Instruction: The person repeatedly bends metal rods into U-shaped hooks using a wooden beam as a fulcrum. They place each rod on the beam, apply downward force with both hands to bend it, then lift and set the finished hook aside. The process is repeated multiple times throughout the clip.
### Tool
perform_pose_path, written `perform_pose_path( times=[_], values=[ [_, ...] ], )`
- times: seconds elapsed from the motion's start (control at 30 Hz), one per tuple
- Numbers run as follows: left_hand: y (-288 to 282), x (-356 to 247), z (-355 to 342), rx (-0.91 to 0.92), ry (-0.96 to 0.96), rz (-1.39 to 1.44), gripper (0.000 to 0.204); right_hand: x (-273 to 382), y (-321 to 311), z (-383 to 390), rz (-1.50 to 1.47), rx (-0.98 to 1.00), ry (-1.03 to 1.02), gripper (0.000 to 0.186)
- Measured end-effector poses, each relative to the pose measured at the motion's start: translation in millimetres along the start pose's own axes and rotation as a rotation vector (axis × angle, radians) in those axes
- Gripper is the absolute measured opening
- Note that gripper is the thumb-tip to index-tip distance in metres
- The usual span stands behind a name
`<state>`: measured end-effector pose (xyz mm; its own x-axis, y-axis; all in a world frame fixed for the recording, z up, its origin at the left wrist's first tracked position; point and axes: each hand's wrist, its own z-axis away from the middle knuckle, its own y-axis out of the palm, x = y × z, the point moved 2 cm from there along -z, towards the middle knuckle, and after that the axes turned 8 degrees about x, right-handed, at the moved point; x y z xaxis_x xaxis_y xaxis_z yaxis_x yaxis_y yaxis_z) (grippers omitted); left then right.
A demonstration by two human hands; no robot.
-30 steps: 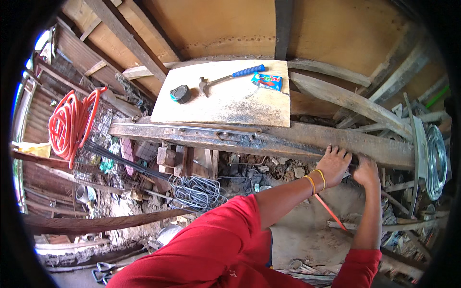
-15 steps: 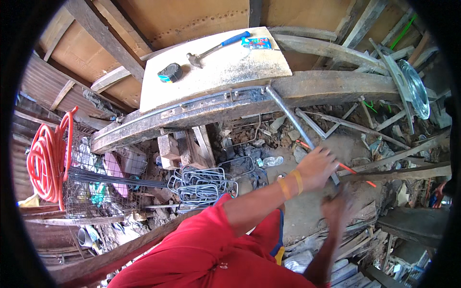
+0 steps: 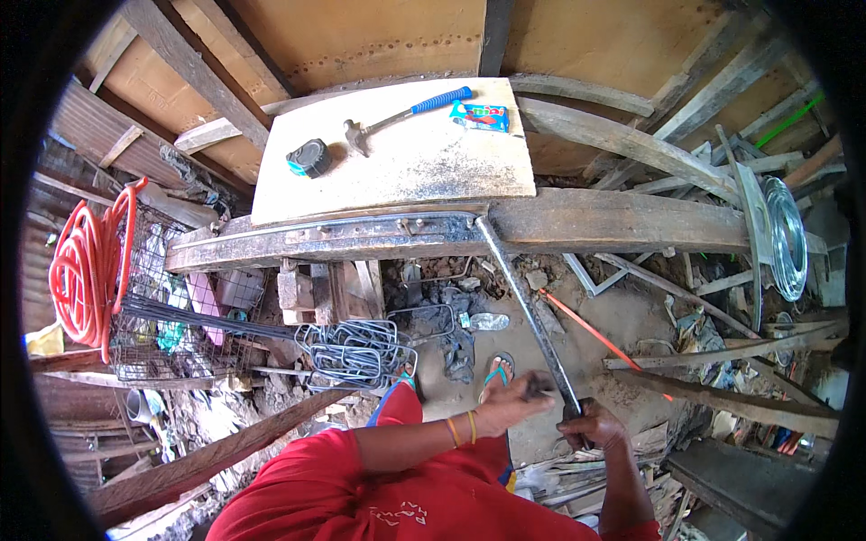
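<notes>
The person's right hand is closed around the lower end of a steel pipe, while the left hand, fingers curled, hangs just beside it; whether it touches the pipe cannot be told. The hands are near each other but not joined. The pipe slants across the open ground in front of the body, its far end at the front edge of a heavy wooden beam, where it meets a thin metal rod laid along the beam past short metal pegs. This looks like the levering step of bending the rod, with the pipe as a handle. Any further pull would call for a firm hold low on the pipe, its far end kept seated on the rod, and a steady sweep. Bent wire stirrups lie heaped below the beam; a claw hammer and tape measure rest on the plywood surface, clear of the pipe.
</notes>
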<state>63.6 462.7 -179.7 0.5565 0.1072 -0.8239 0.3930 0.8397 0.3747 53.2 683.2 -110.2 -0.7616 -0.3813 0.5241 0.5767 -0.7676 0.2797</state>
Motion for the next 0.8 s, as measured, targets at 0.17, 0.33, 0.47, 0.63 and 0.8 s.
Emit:
perform_pose_path(
  times=[0.17,0.33,0.47,0.63,0.8],
  values=[
    [57.8,3.7,-47.1,0.337,0.007,0.871,0.022,-15.4,-1.9,-7.5,-0.368,0.078,-0.175,0.039],
    [61.4,0.6,-47.6,0.356,0.034,1.086,0.034,-45.5,5.9,-9.4,-0.271,-0.073,-0.202,0.038],
    [57.1,-2.8,-24.2,0.386,0.033,1.082,0.038,-57.7,34.2,-5.6,-0.345,-0.216,-0.272,0.025],
    [-14.5,2.7,52.0,0.411,-0.119,0.729,0.033,-42.8,172.7,-47.7,-0.178,-0.599,-0.008,0.020],
    [-133.1,24.7,133.9,0.319,-0.356,0.341,0.031,-42.6,318.7,-160.4,-0.718,-0.498,-0.407,0.011]
  ],
)
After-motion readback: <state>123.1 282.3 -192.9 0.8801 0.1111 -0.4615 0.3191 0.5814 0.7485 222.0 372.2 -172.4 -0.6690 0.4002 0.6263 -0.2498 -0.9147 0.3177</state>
